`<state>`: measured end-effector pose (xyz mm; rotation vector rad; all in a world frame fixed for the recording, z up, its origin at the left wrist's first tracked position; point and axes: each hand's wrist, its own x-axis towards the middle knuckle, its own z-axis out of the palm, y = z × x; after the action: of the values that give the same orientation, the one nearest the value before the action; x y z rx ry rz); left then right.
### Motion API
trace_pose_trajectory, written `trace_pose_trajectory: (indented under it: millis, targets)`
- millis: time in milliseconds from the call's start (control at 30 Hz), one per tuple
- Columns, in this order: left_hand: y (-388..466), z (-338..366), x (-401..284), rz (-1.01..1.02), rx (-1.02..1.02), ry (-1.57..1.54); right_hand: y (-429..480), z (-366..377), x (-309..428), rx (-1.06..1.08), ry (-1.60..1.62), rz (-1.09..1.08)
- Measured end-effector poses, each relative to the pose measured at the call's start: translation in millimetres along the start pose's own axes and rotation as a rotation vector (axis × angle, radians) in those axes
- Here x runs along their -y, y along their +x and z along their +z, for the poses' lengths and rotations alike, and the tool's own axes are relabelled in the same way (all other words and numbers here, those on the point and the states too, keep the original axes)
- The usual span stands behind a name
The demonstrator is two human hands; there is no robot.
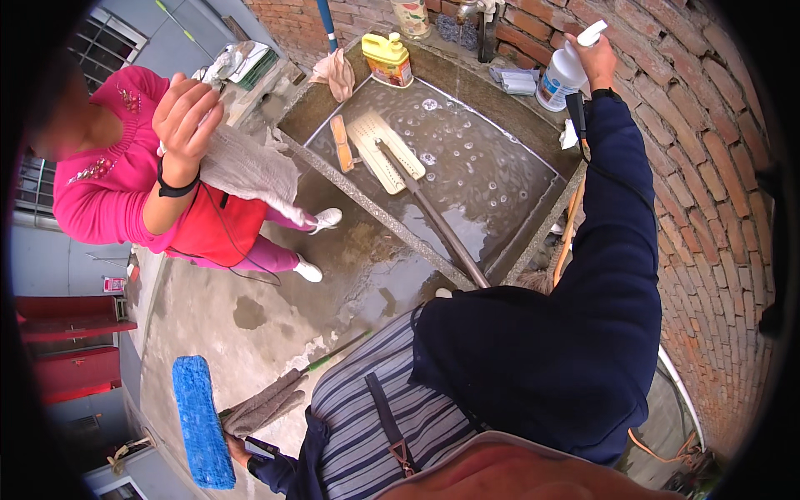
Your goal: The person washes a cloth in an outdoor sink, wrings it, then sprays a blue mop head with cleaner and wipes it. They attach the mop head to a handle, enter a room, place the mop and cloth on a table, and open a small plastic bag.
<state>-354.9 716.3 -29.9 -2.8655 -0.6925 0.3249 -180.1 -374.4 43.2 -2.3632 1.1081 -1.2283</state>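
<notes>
My right hand (594,57) is closed round the neck of a white spray bottle (560,78) at the back right of a concrete sink (369,206). Far to the lower left, my left hand (237,451) is at the edge of a blue fluffy mop pad (203,422) and a grey-brown cloth (269,403); its fingers are mostly hidden. A cream flat mop head (375,140) with a metal handle (447,231) lies in the sink's cloudy water. Beside it is an orange-and-white brush (342,144). A yellow jug (387,60) stands at the back, near a pinkish cloth (334,74).
A person in a pink sweater (125,156) stands left of the sink, holding a grey cloth (250,164). A brick wall (694,206) borders the right. Folded cloths (515,80) lie on the back ledge. Wooden handles (570,225) stand beside the sink; the concrete floor (212,306) is wet in patches.
</notes>
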Motion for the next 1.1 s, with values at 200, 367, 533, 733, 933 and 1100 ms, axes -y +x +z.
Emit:
trace_pose_trajectory:
  millis: [200, 367, 533, 733, 933, 1100]
  targets:
    - [2, 10, 10, 0.043, -0.186, -0.511, 9, 13, -13, 0.037, 0.006, -0.107]
    - [27, 48, 42, 0.115, -0.391, -1.065, -40, -25, 39, -0.211, 0.559, 0.201]
    - [51, 61, 53, 0.063, -0.405, -1.449, -130, -143, 174, 0.343, 2.057, 0.249]
    - [55, 83, 68, 0.151, -0.459, -1.471, -312, -286, 327, -0.632, 1.823, -0.988]
    - [49, 109, 101, 0.164, -0.503, -1.488, -422, -343, 453, -1.002, 1.903, -1.256]
    - [27, 135, 132, 0.112, -0.523, -1.439, -469, -342, 512, -1.068, 2.014, -1.15]
